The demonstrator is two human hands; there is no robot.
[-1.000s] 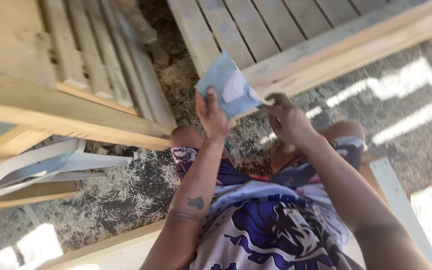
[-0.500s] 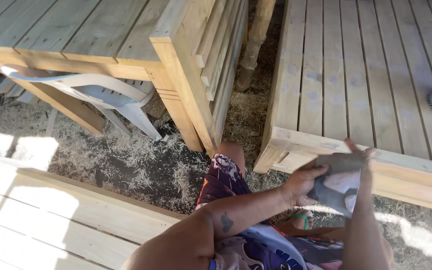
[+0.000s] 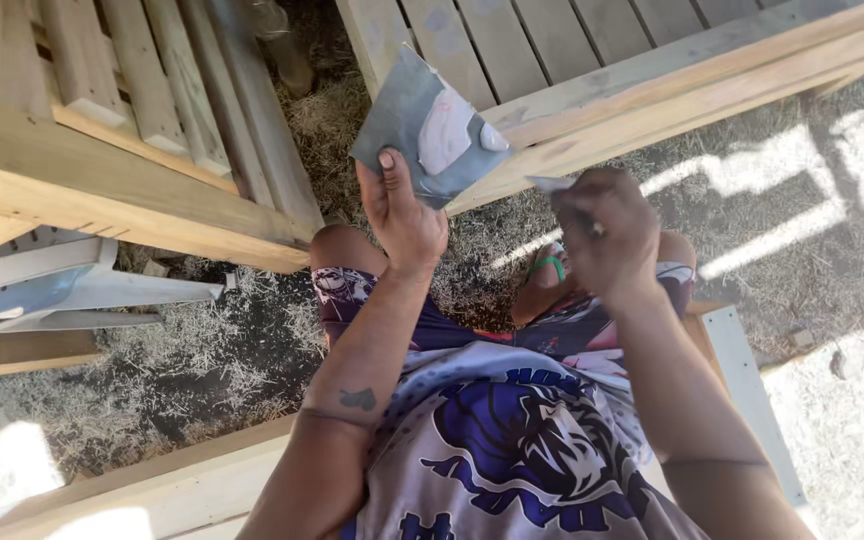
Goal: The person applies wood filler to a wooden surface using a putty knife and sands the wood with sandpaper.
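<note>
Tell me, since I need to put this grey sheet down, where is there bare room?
Free: the slatted top beyond the grey sheet, and ground right of the right hand. Crowded: under the left hand, between knees and frame.

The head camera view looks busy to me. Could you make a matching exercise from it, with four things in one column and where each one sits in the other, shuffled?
Things:
1. grey sheet
2. left hand
3. right hand
4. white plastic chair

Places:
A. tucked under the wooden frame at the left edge
B. gripping the sheet's lower edge, thumb on its face
C. held up in front of the slatted wooden panel
D. pinching a small pale scrap, apart from the sheet

Pairs: 1-C, 2-B, 3-D, 4-A
</note>
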